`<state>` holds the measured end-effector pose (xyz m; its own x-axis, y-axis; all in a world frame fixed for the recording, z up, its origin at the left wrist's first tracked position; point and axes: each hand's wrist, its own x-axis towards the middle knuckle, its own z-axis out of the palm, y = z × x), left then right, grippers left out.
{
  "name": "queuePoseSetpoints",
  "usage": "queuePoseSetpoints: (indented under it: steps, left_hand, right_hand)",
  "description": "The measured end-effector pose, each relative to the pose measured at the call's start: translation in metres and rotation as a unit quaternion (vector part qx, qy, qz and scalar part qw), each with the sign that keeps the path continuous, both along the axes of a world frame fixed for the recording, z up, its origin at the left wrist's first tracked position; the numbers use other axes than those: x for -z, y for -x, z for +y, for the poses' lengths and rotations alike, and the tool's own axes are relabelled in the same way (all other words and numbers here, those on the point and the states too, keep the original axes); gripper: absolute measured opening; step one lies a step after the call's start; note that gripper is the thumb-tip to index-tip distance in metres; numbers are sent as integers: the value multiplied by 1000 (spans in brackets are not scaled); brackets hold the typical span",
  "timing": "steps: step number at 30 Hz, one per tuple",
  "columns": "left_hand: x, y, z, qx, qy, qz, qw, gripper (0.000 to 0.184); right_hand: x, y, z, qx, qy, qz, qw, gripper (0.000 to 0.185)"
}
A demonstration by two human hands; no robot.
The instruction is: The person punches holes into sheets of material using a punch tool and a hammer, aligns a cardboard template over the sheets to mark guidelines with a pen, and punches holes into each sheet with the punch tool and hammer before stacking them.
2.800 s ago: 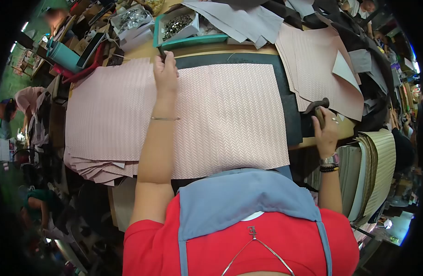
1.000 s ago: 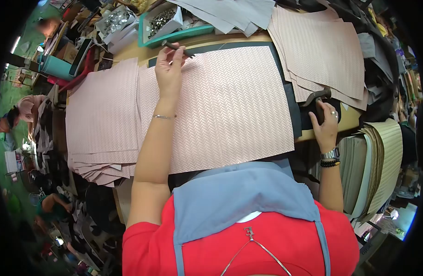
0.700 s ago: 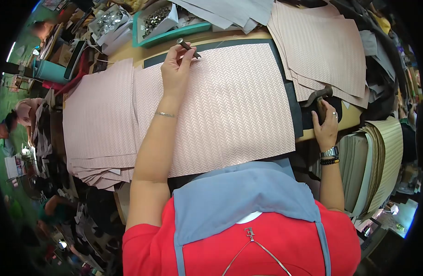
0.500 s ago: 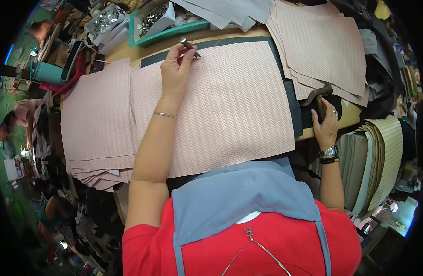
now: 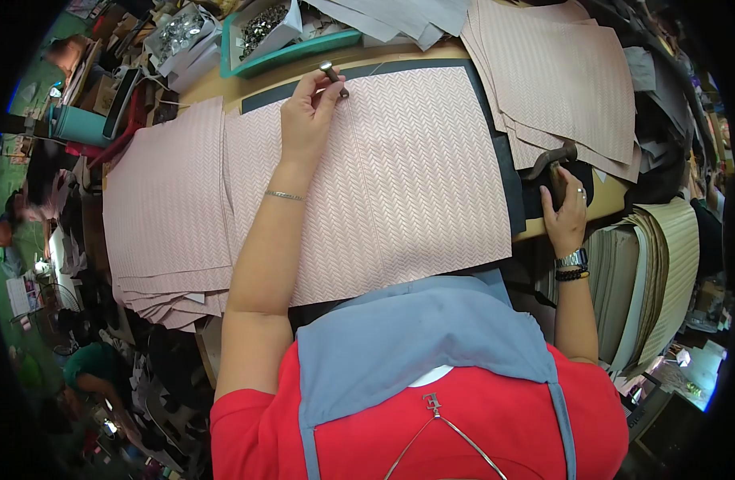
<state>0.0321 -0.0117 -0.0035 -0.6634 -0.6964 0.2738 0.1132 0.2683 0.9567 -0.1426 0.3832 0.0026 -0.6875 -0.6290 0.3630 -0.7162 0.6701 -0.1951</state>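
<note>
My left hand [image 5: 308,120] is closed around a metal punch [image 5: 328,70]. The punch leans, its lower end at the upper part of a pink sheet with a woven herringbone pattern [image 5: 415,176]; whether it touches cannot be made out. A fine line runs down the sheet below it. Under the sheet, a dark board [image 5: 507,172] shows along the far and right edges. At the right, my right hand [image 5: 567,212] is wrapped round the handle of a hammer [image 5: 553,158], whose curved head points away from me over a dark pad [image 5: 582,182].
Stacked pink sheets lie at the left [image 5: 171,200] and the far right [image 5: 563,88]. A teal tray [image 5: 303,54] of small metal pieces stands at the back, with a white box [image 5: 179,40] beside it. Rolled sheets [image 5: 663,264] stand near my right arm. Co-workers appear at the far left.
The lower end of the punch has risen slightly and my left hand has tilted a little. My right hand stays on the hammer. A person at the left edge has shifted.
</note>
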Motion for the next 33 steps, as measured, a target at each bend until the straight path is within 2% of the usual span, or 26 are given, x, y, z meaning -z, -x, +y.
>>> queuePoseSetpoints:
  steps: [7,10,16,19,20,22,25,27,30,33]
  left_hand:
    - [-4,0,5,-3,32,-24,999,23]
    - [-5,2,6,-17,44,-3,999,20]
    - [-8,1,7,-16,38,-28,999,22]
    - [-5,2,5,-15,36,-28,999,21]
    - [-3,1,4,-18,39,-28,999,21]
    - [-4,1,4,-18,47,-29,998,21]
    - [-6,2,5,-33,68,-48,996,21]
    - [-1,3,4,-28,65,-42,997,21]
    - [-4,2,3,-27,76,-39,996,22]
    - [-5,2,4,-26,76,-39,996,22]
  right_hand:
    - [-1,-1,1,-6,-6,15,1000,45]
    - [-8,-9,-1,59,-50,3,997,44]
    - [-13,-7,8,85,-89,-46,991,41]
    - [-11,-3,6,20,85,-139,986,40]
    - [-14,-1,6,1,99,-197,975,39]
    - [-54,-20,-27,-32,129,-310,941,38]
    - [-93,-44,-88,-142,152,-308,928,37]
    - [-103,-43,-124,-207,91,-286,931,35]
    - [-121,-40,-174,-301,60,-219,926,33]
    - [-152,-41,-210,-347,183,-164,905,35]
